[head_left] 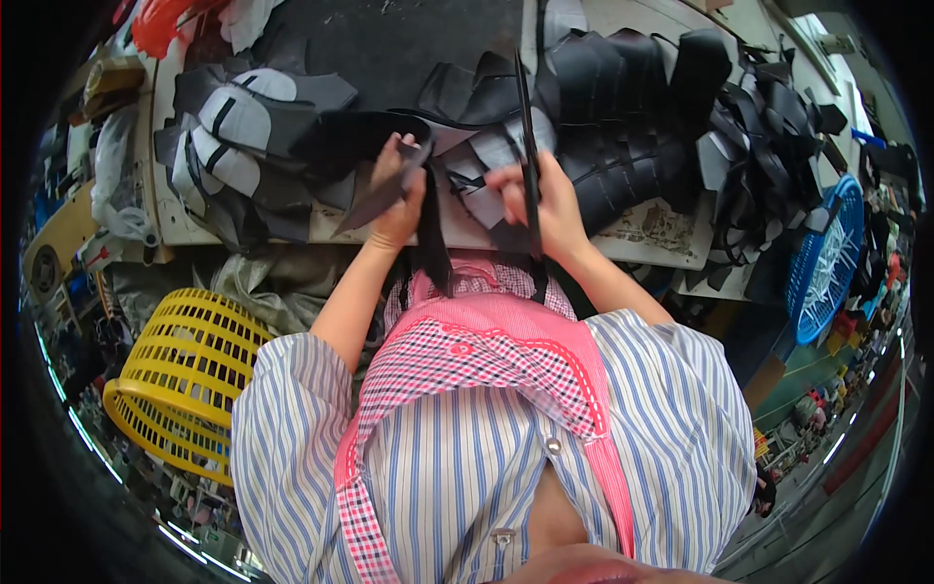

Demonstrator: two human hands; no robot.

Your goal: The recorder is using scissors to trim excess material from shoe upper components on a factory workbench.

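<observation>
My left hand is closed around a curved black shoe-upper-like piece, dark on one side and greyish on the other, hanging over the table's front edge. To its right, my right hand grips a thin black piece seen almost edge-on and standing upright; its exact shape cannot be made out. Between and behind the hands lie more black pieces with light grey linings. By my left hand spreads a pile of black pieces with pale, rounded linings. Overlapping rows of black pieces lie beside my right hand.
The worn white table runs across in front of me. A tangled heap of black pieces sits at its right end, near a blue basket of white sticks. At my left stands a yellow basket. A red bag lies far left.
</observation>
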